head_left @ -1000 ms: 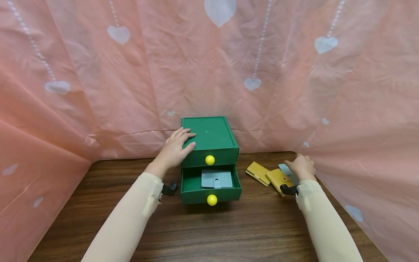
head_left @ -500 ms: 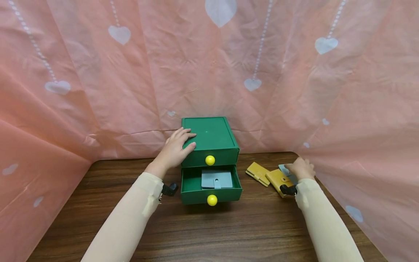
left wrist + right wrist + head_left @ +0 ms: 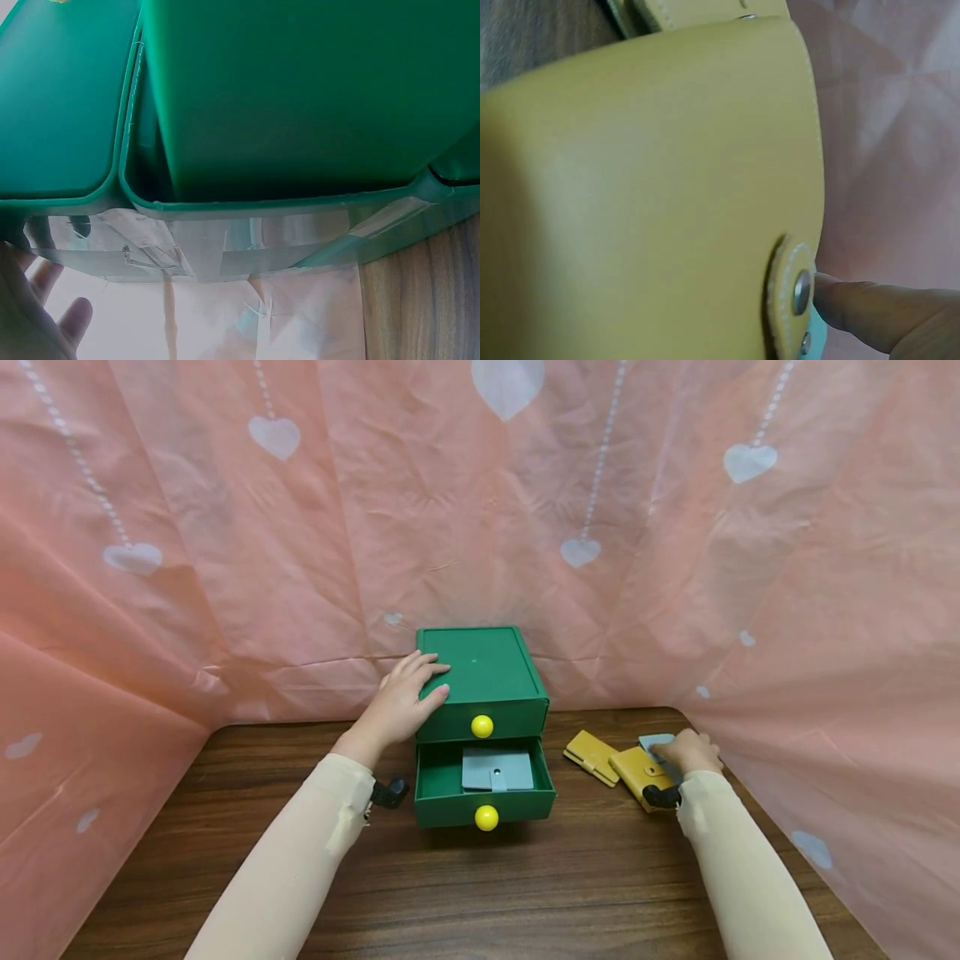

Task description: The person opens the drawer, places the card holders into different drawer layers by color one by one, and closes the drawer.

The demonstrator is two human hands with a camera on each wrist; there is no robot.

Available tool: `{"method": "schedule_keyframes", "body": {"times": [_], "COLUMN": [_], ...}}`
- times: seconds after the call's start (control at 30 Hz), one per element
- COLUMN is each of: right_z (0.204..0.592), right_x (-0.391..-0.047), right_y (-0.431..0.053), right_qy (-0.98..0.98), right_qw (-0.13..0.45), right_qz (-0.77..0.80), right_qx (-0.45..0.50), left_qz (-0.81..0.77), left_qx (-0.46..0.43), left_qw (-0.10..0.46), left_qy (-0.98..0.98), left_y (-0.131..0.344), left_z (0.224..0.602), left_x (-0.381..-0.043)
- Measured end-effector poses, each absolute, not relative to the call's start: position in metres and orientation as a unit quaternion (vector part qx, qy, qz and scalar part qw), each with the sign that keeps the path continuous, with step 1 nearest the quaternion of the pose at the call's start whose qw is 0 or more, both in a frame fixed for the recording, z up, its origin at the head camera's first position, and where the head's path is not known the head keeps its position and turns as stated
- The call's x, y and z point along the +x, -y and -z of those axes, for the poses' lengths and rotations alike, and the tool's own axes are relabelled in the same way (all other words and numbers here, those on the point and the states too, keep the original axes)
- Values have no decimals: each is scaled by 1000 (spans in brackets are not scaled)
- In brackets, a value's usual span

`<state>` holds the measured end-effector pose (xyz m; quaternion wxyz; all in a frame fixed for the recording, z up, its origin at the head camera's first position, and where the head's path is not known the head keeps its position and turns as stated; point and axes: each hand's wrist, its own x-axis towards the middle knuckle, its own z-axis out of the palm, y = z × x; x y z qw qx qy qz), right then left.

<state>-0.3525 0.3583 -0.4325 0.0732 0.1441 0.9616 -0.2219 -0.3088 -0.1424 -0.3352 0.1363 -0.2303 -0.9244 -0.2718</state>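
My left hand rests on the left edge of a green drawer cabinet, its fingers spread over the top. Below, the lower drawer is pulled out, and a pale blue wallet with a snap strap lies in it. On the right, my right hand is down over another light blue wallet on the table, thumb at its near side; the other fingertips are largely hidden, so I cannot tell their grip. In the right wrist view a finger meets that wallet's edge, beside a yellow wallet.
A second yellow wallet lies left of the first, partly against it. The dark wooden table is bounded by pink curtain at the back and both sides. Yellow ball knobs stick out from both drawers.
My right hand has come down slightly over the light blue wallet on the table, its raised fingers lowering. The left hand, cabinet and drawer have stayed put.
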Motion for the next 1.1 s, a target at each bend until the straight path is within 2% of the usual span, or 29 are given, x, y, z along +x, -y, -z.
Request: {"method": "schedule_keyframes", "body": {"times": [1.1], "right_z": [442], "right_x": [-355], "right_y": [-356], "right_qy": [-961], "right_qw": [105], "right_qz": [214], "right_qx": [143], "left_qz": [279], "left_qx": [-228], "left_qw": [133], "left_qy": [923], "left_y": [142], "left_z": [335], "left_x": [-306]}}
